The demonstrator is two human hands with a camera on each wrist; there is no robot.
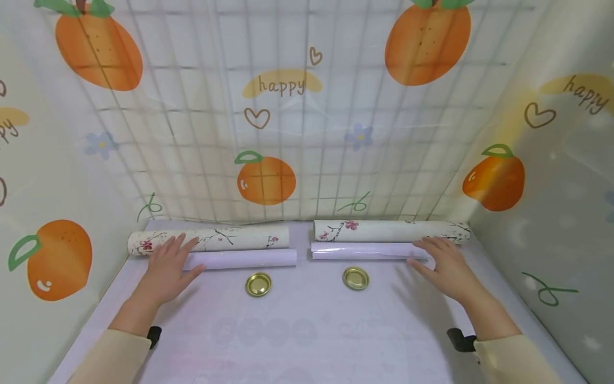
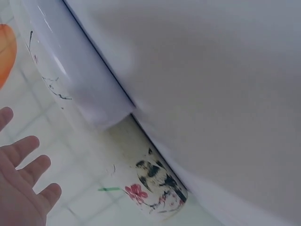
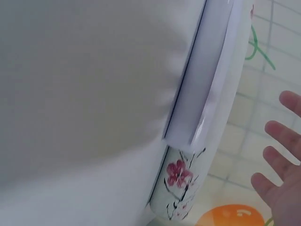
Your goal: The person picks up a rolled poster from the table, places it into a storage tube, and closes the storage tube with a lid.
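My left hand (image 1: 168, 272) is spread over the outer end of the left pair of rolls, a floral paper roll (image 1: 240, 238) and a plain glossy white roll (image 1: 254, 259) in front of it. Over the outer end of the right pair, another floral roll (image 1: 379, 231) and plain roll (image 1: 364, 251), is my right hand (image 1: 446, 269). Both hands have their fingers apart and hold nothing. Whether fingertips touch the rolls is unclear in the head view; the left wrist view shows fingers (image 2: 30, 143) beside the rolls, and the right wrist view likewise shows fingers (image 3: 282, 134) apart from them.
Two round gold lids, a left lid (image 1: 258, 285) and a right lid (image 1: 355, 278), lie on the pale table (image 1: 307, 309) in front of the rolls. Behind rises a sheet-covered grid wall (image 1: 307, 138) printed with oranges. Similar sheets flank both sides.
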